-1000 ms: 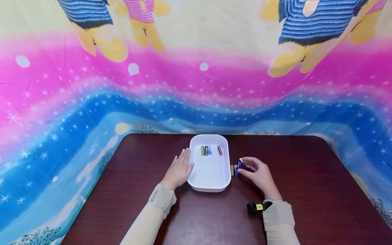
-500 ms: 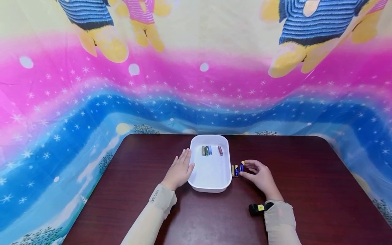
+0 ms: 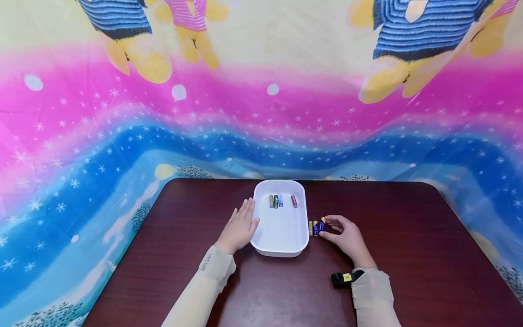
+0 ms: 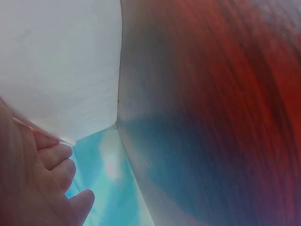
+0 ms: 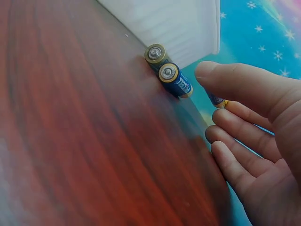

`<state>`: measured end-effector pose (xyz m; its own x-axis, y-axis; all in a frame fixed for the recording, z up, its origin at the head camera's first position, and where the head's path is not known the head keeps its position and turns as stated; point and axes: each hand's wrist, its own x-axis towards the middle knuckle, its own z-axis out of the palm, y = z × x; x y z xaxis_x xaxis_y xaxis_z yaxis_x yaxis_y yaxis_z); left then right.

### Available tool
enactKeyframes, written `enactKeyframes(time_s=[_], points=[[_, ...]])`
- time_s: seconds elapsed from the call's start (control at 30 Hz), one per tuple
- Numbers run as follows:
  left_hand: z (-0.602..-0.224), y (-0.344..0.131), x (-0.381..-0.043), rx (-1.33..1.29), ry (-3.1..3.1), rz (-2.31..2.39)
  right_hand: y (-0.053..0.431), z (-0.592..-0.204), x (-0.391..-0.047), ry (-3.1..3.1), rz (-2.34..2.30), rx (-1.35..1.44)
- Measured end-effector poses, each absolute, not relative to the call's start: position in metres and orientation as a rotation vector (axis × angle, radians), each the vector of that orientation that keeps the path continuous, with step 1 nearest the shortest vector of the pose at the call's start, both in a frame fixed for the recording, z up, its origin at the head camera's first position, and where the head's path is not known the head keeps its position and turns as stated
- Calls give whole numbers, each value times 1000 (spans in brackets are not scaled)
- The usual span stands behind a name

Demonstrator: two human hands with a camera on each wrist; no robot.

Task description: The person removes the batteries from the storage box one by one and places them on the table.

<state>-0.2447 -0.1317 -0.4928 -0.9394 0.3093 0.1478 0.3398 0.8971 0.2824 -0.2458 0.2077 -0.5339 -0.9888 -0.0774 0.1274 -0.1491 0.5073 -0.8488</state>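
Observation:
My right hand (image 3: 345, 237) pinches a blue battery with a yellow end (image 3: 323, 224) between thumb and index finger, just right of two batteries on the table. In the right wrist view, the thumb hides most of this pinched battery (image 5: 216, 100). Of those two, one is blue and gold (image 5: 176, 81) and the other is gold and dark (image 5: 155, 53); they lie side by side against the tray's right wall. My left hand (image 3: 238, 228) rests with straight fingers on the left rim of the white tray (image 3: 279, 252).
Inside the tray, a gold battery (image 3: 271, 201), a green one (image 3: 275, 202) and a light blue one (image 3: 280, 200) lie together, with a red one (image 3: 294, 201) apart. The dark wooden table (image 3: 196, 200) ends at a printed cloth backdrop (image 3: 261, 113).
The pinched battery has moved slightly right and down, from above the other blue battery to a spot beside it. My left hand stays on the tray's rim.

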Motion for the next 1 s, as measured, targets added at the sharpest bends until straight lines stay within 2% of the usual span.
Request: enactKeyframes(time_s=[1.0], points=[[-491,-131,-244,-491,-2972,-495,207,-532,-245,-2781,1271,320]])
